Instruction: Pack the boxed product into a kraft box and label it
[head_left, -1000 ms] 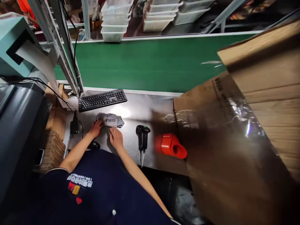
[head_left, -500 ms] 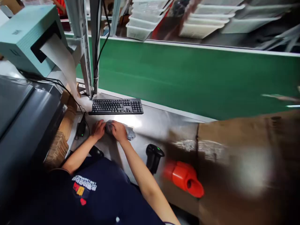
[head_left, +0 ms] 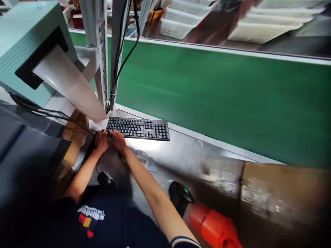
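Note:
A long white paper strip point(head_left: 73, 84) slants down from the slot of a pale green box-shaped machine point(head_left: 31, 41). At its lower end, my left hand point(head_left: 101, 142) has its fingers closed on the paper's edge. My right hand point(head_left: 118, 141) is just beside it, fingers bent together at the same end, by the left corner of the black keyboard point(head_left: 139, 128); its fingertips are small and partly hidden. Below my right forearm lies a clear and grey plastic packet point(head_left: 144, 160) with a barcode label, touched by neither hand.
A black mouse point(head_left: 105, 179) sits near my body. To the right are a black scanner point(head_left: 179, 196) and an orange-red plastic piece point(head_left: 216, 225) beside cardboard point(head_left: 281, 186). Behind the metal table runs a green conveyor belt point(head_left: 207, 89). Cables point(head_left: 129, 51) hang along the post point(head_left: 99, 69).
Both hands have left the plastic packet, which now lies on the table, and have moved up and left to the paper strip's lower end. The view has shifted left.

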Tool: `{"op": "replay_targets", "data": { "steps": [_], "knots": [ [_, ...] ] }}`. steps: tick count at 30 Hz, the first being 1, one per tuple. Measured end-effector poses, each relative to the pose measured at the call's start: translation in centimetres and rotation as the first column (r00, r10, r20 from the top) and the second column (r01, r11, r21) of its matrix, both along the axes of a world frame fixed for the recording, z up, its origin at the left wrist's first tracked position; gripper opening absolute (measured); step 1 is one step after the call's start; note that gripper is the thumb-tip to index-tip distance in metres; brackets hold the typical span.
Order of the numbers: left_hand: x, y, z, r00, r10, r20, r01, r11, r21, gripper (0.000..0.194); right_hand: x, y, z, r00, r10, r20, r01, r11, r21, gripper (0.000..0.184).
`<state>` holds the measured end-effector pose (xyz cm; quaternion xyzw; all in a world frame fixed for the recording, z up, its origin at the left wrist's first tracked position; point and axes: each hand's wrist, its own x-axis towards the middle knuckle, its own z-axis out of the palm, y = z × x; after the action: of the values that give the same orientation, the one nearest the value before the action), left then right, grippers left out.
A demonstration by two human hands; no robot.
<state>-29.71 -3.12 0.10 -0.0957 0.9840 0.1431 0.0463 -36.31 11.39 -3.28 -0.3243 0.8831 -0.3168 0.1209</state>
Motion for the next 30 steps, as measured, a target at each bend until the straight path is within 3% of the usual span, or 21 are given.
{"op": "replay_targets", "data": {
  "steps": [4, 14, 18, 22, 26, 30],
  "knots": [
    [-0.3, 0.2, 0.2, 0.999, 0.021, 0.036, -0.02, 1.0, -0.009, 0.046, -1.0, -1.3, 1.2, 0.999, -0.013, 0.038, 0.015, 0.999, -0.046, 0.053],
    [-1.3, 0.3, 0.5, 0.998, 0.049, 0.036, -0.047, 0.998, -0.052, 0.036, -2.8, -3.5, 2.6, 0.995, -0.081, 0.05, 0.079, 0.996, 0.033, 0.033],
    [-1.2, 0.3, -0.1, 0.999, 0.031, -0.012, -0.031, 0.998, -0.052, 0.041, -2.3, -0.3, 1.1, 0.958, -0.285, 0.027, 0.287, 0.951, -0.117, 0.054],
    [-1.3, 0.2, -0.6, 0.999, 0.008, -0.039, -0.009, 0.999, -0.037, 0.048, -2.6, 5.8, -0.4, 0.868, -0.496, 0.005, 0.489, 0.853, -0.18, 0.045],
    [-1.5, 0.1, -0.5, 1.0, 0.017, -0.022, -0.017, 1.0, -0.019, 0.051, -3.8, 10.0, -0.3, 0.837, -0.547, -0.009, 0.54, 0.828, -0.149, 0.038],
    [-1.6, 0.3, -0.3, 0.999, 0.026, -0.019, -0.026, 1.0, -0.001, 0.054, -5.0, 10.3, 0.9, 0.864, -0.504, -0.011, 0.5, 0.859, -0.109, 0.041]
  ]
}}
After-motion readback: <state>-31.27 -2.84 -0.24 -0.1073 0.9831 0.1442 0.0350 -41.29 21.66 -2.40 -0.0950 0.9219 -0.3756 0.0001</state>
